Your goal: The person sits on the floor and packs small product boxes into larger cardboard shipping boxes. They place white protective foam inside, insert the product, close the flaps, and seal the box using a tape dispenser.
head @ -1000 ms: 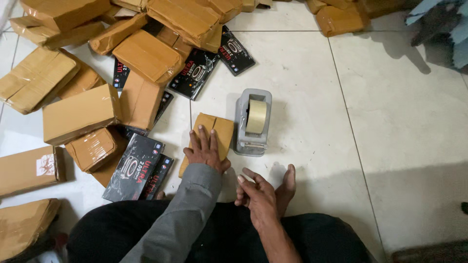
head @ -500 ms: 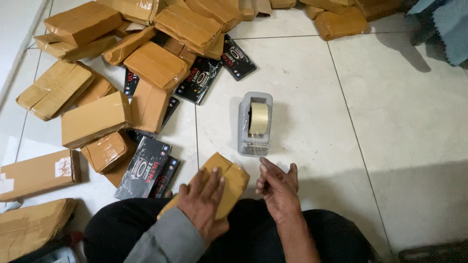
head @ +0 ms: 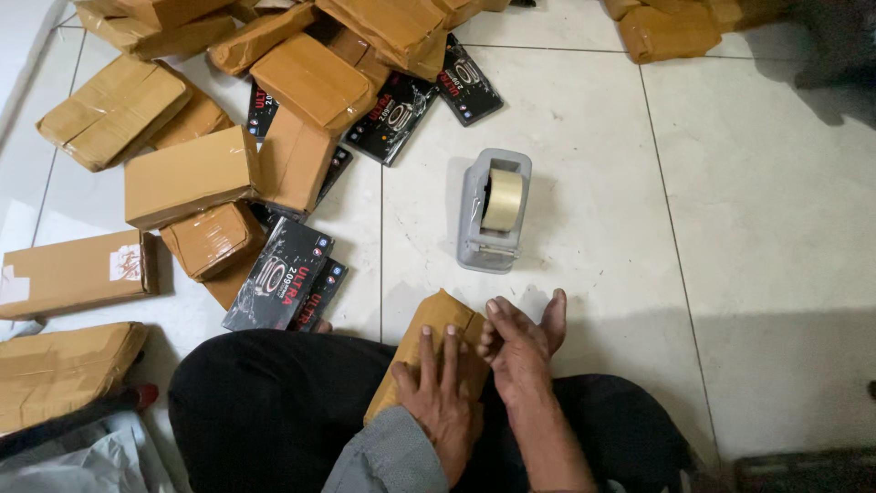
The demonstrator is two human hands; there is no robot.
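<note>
left hand (head: 444, 394): flat, fingers spread, pressing parcel (head: 429, 340) on lap | right hand (head: 517, 351): loosely curled, touching parcel's right edge, holding nothing | parcel's long axis runs away-right toward dispenser (head: 494, 211), nearer right hand

I see my left hand (head: 444, 402) lying flat, palm down, fingers spread and pointing forward, grey sleeve at the wrist. My bare right hand (head: 516, 351) sits beside it, fingers curled.
</note>
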